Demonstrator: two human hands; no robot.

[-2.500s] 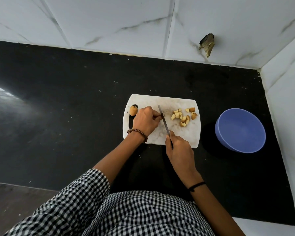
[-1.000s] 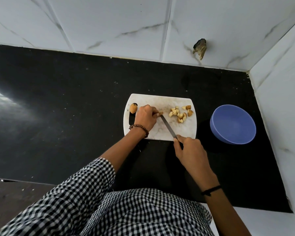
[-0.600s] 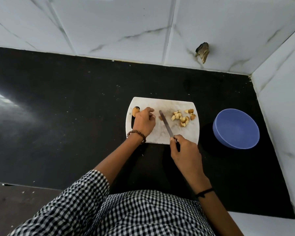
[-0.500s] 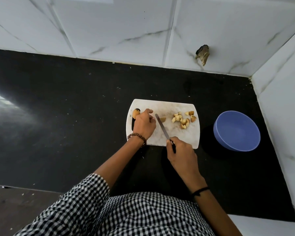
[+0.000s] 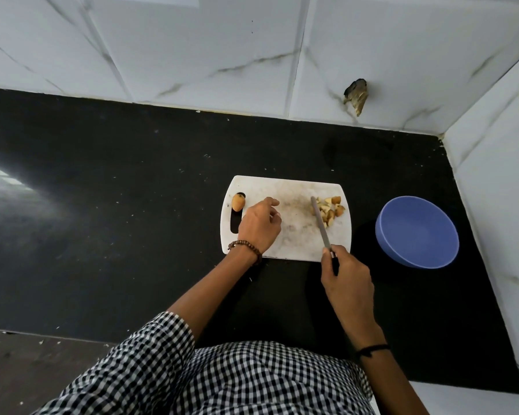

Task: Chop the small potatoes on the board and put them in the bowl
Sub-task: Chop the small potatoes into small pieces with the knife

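Yellow-brown potato pieces lie heaped at the far right corner of the white cutting board, close to its right edge. One whole small potato sits at the far end of the handle slot on the board's left side. The right hand wraps its fingers round the handle of the knife, whose blade lies against the heap's left side. The left hand is over the board's left half, fingers loosely curled and holding nothing (as far as shows). The blue bowl stands just right of the board, apart from it, near the tiled side wall. Leftward the black surface runs wide.
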